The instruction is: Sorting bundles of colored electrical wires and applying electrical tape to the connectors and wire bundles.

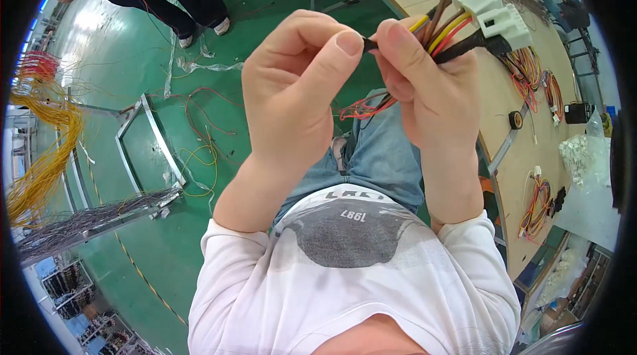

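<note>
My left hand (pixel 292 83) pinches the black wrap end; my right hand (pixel 424 83) grips the wire bundle (pixel 444 33) — white connectors (pixel 494 13) already fitted; wrapping barely begun, I judge.

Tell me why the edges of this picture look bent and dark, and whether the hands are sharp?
In the head view the fisheye lens leaves a black rim and curves straight lines such as the wooden workbench edge; the left hand, right hand and wire bundle at centre are sharp and evenly lit; a pale glare washes the green floor at upper left.
</note>
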The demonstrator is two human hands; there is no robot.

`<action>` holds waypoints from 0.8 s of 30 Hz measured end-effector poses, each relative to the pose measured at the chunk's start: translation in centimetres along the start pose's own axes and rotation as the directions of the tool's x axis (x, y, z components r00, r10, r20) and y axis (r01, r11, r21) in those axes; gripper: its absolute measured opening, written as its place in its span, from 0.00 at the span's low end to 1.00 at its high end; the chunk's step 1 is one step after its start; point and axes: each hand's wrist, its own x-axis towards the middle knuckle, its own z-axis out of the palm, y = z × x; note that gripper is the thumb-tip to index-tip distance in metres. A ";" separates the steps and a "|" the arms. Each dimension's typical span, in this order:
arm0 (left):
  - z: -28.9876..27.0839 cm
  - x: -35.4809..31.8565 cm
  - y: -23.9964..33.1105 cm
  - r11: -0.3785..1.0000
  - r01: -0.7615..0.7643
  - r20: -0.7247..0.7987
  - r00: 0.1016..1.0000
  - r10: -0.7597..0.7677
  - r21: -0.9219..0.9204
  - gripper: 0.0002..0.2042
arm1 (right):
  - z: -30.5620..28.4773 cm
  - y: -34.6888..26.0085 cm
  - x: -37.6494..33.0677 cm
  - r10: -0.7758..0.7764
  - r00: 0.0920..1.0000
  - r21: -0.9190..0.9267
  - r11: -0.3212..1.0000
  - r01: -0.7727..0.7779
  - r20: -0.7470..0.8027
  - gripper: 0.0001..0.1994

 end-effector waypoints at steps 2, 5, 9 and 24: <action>0.1 -0.1 -0.1 0.966 -0.179 0.030 0.984 0.177 0.186 0.02 | 0.0 -0.1 -0.1 0.011 1.000 0.034 0.999 -0.011 0.014 0.07; -0.3 0.3 -0.8 0.829 -0.461 0.182 0.887 0.424 0.317 0.02 | 0.3 -0.6 -0.2 0.011 1.000 0.051 0.999 -0.011 0.003 0.07; 0.0 -0.1 -0.3 0.549 -0.546 0.265 0.819 0.509 0.633 0.03 | 0.1 -0.5 -0.2 -0.054 0.999 -0.027 0.998 0.054 -0.004 0.07; -1.3 0.8 -0.4 0.835 0.453 0.123 0.891 -0.437 -0.313 0.07 | -1.5 1.4 0.2 -0.118 0.992 -0.160 0.979 0.122 0.035 0.09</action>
